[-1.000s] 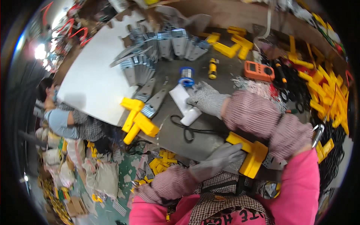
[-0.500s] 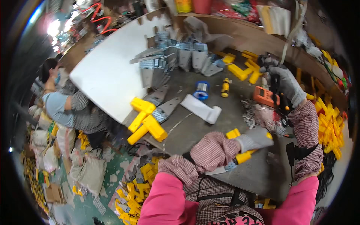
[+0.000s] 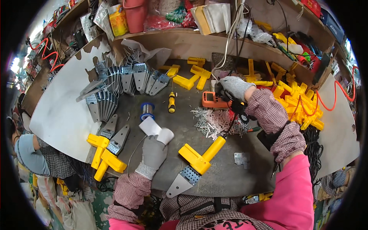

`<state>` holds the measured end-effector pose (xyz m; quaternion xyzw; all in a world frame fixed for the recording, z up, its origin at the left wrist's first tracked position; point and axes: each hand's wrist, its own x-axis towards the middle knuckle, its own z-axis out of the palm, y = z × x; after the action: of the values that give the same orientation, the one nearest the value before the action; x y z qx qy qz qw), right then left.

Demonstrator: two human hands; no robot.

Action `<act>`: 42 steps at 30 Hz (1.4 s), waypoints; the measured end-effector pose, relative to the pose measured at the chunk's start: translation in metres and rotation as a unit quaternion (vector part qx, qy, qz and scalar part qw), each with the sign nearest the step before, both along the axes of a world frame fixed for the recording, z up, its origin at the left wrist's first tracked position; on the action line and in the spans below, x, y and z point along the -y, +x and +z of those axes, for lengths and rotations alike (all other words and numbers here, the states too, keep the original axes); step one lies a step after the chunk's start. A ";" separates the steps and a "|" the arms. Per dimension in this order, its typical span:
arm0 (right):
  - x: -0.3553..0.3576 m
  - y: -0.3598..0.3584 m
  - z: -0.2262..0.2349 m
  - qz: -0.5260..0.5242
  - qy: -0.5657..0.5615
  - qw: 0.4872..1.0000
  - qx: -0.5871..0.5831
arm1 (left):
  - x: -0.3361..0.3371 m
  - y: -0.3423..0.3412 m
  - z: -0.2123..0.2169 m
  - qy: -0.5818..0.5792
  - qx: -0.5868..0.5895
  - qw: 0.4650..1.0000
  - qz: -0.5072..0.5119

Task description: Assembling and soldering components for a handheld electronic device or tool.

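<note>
My left hand, in a grey glove, is closed on a white strip with a rolled end. A thin wire trails from that side down the table. My right hand, gloved with dark fingertips, is closed at the orange multimeter; dark cords show by its fingers, but what it grips is unclear. Between the hands lies a yellow plastic T-shaped body with a pointed grey metal plate, a black cord running from its handle end. Nearby stands a blue spool of wire.
A yellow screwdriver lies beyond the spool. Small white and grey pieces are heaped below the multimeter. Metal plates stand at the back left; yellow bodies pile up right. Another person's sleeve shows at the left.
My left hand has left the yellow body near the front edge and gone to the white strip, which it now grips. My right hand stays by the multimeter. The view has turned right.
</note>
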<state>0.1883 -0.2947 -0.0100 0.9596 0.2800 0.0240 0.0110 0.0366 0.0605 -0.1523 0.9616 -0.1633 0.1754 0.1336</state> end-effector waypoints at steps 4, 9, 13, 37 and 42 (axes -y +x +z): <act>-0.004 -0.001 0.003 -0.081 -0.056 0.993 -0.058 | -0.024 0.002 0.004 -0.146 0.042 0.982 -0.115; 0.004 -0.002 0.001 -0.073 0.027 0.992 -0.103 | -0.041 0.017 0.023 -0.673 -0.257 0.693 0.023; 0.007 -0.001 -0.003 -0.064 -0.010 0.996 -0.067 | -0.027 0.032 0.037 -0.749 -0.270 0.602 0.054; 0.036 0.013 -0.067 -0.035 -0.060 0.991 0.117 | 0.021 0.077 0.038 -0.707 -0.240 0.665 -0.024; 0.023 0.018 -0.059 -0.095 0.029 0.995 0.021 | 0.017 0.065 0.051 -0.688 -0.244 0.683 -0.015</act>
<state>0.2060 -0.3176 -0.0689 0.9812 0.1860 0.0514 -0.0087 0.1016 0.0435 -0.1009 0.6055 0.0267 -0.0043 0.7954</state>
